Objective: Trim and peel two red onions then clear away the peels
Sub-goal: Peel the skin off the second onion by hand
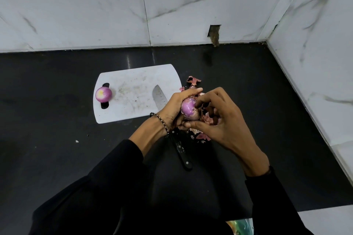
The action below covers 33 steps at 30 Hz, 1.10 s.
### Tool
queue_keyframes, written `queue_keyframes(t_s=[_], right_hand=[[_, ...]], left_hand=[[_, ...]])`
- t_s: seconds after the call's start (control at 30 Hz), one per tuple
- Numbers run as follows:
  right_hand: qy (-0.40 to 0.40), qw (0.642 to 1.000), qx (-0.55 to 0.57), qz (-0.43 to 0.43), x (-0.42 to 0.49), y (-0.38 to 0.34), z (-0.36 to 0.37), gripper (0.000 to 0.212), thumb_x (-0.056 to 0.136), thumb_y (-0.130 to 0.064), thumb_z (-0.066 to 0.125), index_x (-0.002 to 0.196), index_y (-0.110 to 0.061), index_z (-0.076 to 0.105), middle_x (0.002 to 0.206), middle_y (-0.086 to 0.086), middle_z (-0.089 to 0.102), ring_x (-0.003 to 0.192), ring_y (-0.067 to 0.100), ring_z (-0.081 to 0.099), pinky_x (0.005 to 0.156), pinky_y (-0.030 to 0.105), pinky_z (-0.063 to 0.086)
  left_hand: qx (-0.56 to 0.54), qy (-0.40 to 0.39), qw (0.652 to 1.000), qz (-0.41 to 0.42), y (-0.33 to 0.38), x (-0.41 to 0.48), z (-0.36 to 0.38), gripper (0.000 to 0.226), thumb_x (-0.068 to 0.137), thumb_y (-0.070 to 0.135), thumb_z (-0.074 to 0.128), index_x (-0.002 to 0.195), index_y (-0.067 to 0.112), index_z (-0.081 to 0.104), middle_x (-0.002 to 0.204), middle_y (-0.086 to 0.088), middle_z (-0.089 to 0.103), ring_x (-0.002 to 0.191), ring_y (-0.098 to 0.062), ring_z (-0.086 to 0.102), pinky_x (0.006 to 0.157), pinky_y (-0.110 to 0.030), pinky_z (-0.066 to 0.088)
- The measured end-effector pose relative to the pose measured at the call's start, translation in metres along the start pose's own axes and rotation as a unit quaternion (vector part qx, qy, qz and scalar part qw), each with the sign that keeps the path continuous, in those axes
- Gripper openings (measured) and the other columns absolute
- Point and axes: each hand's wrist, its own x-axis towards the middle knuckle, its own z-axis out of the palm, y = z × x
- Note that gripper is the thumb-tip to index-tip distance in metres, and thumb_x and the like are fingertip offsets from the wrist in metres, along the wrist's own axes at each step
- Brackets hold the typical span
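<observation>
- Head view: second onion (188, 109) is held off the counter (57, 139), just right of the cutting board (133, 105) and above the peel pile.
- Left hand (176, 109) is wrapped around its left side, fingers curled over the top, firm grip.
- Right hand (219, 120) works the right side: thumb under the onion, index finger hooked onto the top. Looks like it's picking at skin, but I can't tell if a flap is actually pinched.
- Exposed face is glossy purple, so most of the dry skin is probably off.
- Handling, my read: bulb is firm, light and round. Bare flesh is slick, so cup it across the widest part rather than fingertip it. It will roll if set down on its side.
- Dry skin is papery, brittle and near weightless. It tears into bits, so lift it from a trimmed end and scoop the scraps when clearing.
- Count, onions: two. The first onion (103, 94) sits peeled at the board's left edge, by the handle slot.
- Knife (159, 97): one, blade on the board, dark handle on the counter, passing under the left wrist.
- Cutting board: one.
- Peels (193, 80): one loose heap right of the board, partly hidden by the hands. Pieces overlap too much to count.
</observation>
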Motion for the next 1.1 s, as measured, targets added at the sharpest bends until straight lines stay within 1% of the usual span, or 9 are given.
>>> queue_keyframes(t_s=[0.1, 0.17, 0.23, 0.3, 0.43, 0.6, 0.77, 0.9, 1.1], right_hand=[[0.011, 1.000, -0.002, -0.006, -0.001, 0.000, -0.001, 0.046, 0.072, -0.040, 0.089, 0.106, -0.026, 0.061, 0.108, -0.014, 0.048, 0.091, 0.001, 0.052, 0.070, 0.022, 0.045], [0.016, 1.000, -0.001, -0.009, -0.002, -0.001, 0.000, 0.045, 0.072, -0.046, 0.086, 0.105, -0.029, 0.060, 0.109, -0.014, 0.048, 0.093, 0.004, 0.054, 0.068, 0.028, 0.051], [0.019, 1.000, 0.001, -0.011, -0.002, -0.002, 0.000, 0.044, 0.072, -0.051, 0.082, 0.104, -0.031, 0.059, 0.109, -0.013, 0.048, 0.095, 0.006, 0.055, 0.067, 0.034, 0.055], [0.018, 1.000, 0.003, -0.010, -0.002, -0.001, 0.000, 0.042, 0.074, -0.053, 0.079, 0.102, -0.030, 0.060, 0.109, -0.014, 0.047, 0.095, 0.008, 0.055, 0.067, 0.035, 0.056], [0.013, 1.000, 0.005, -0.009, -0.005, 0.002, 0.004, 0.030, 0.078, -0.046, 0.079, 0.089, -0.028, 0.057, 0.101, -0.018, 0.046, 0.089, 0.007, 0.053, 0.064, 0.029, 0.049], [0.030, 0.999, 0.027, 0.001, -0.003, -0.005, 0.003, 0.044, 0.071, -0.047, 0.083, 0.098, -0.028, 0.053, 0.100, -0.014, 0.048, 0.082, 0.004, 0.050, 0.066, 0.017, 0.040], [0.012, 1.000, 0.025, -0.006, -0.004, -0.008, 0.004, 0.044, 0.073, -0.044, 0.083, 0.105, -0.024, 0.060, 0.107, -0.015, 0.048, 0.086, 0.000, 0.051, 0.071, 0.014, 0.040], [0.007, 1.000, 0.004, -0.006, -0.005, -0.010, 0.004, 0.046, 0.073, -0.048, 0.079, 0.107, -0.024, 0.061, 0.107, -0.020, 0.045, 0.089, -0.004, 0.050, 0.071, 0.015, 0.039], [0.005, 1.000, 0.002, 0.002, -0.010, -0.009, 0.010, 0.028, 0.077, -0.034, 0.084, 0.087, -0.027, 0.060, 0.101, -0.018, 0.046, 0.088, 0.000, 0.050, 0.068, 0.020, 0.040]], left_hand=[[0.003, -0.007, 1.000, -0.015, 0.002, -0.001, 0.001, 0.056, 0.071, 0.058, 0.072, 0.096, 0.010, 0.061, 0.082, -0.015, 0.045, 0.061, -0.020, 0.034, 0.054, -0.028, 0.020], [0.018, -0.013, 1.000, -0.016, 0.003, -0.001, 0.000, 0.047, 0.078, 0.056, 0.067, 0.084, 0.010, 0.063, 0.075, -0.014, 0.045, 0.059, -0.019, 0.031, 0.054, -0.029, 0.015], [0.039, -0.007, 0.999, -0.019, 0.002, 0.000, -0.002, 0.044, 0.086, 0.053, 0.060, 0.066, 0.014, 0.063, 0.067, -0.011, 0.045, 0.052, -0.017, 0.032, 0.050, -0.022, 0.020], [0.053, -0.010, 0.998, -0.023, 0.001, 0.002, -0.003, 0.048, 0.091, 0.051, 0.055, 0.059, 0.015, 0.061, 0.059, -0.009, 0.043, 0.039, -0.017, 0.032, 0.043, -0.017, 0.023], [0.044, -0.031, 0.998, -0.031, 0.005, 0.000, -0.004, 0.051, 0.094, 0.050, 0.051, 0.067, 0.007, 0.057, 0.051, -0.008, 0.044, 0.029, -0.013, 0.033, 0.037, -0.014, 0.023], [0.081, -0.039, 0.995, -0.041, 0.007, -0.001, -0.007, 0.054, 0.090, 0.056, 0.052, 0.076, 0.005, 0.061, 0.071, -0.014, 0.045, 0.033, -0.015, 0.036, 0.038, -0.015, 0.025], [0.105, -0.030, 0.993, -0.047, 0.009, -0.007, -0.007, 0.061, 0.093, 0.055, 0.045, 0.055, 0.011, 0.061, 0.049, -0.007, 0.045, 0.031, -0.013, 0.036, 0.038, -0.015, 0.023], [0.123, -0.009, 0.991, -0.050, 0.008, -0.008, -0.006, 0.064, 0.093, 0.055, 0.045, 0.045, 0.017, 0.061, 0.051, -0.007, 0.045, 0.034, -0.015, 0.037, 0.042, -0.017, 0.019], [0.111, -0.025, 0.991, -0.067, 0.007, -0.010, -0.011, 0.066, 0.094, 0.057, 0.045, 0.046, 0.014, 0.060, 0.045, -0.003, 0.045, 0.034, -0.012, 0.035, 0.041, -0.015, 0.020]])
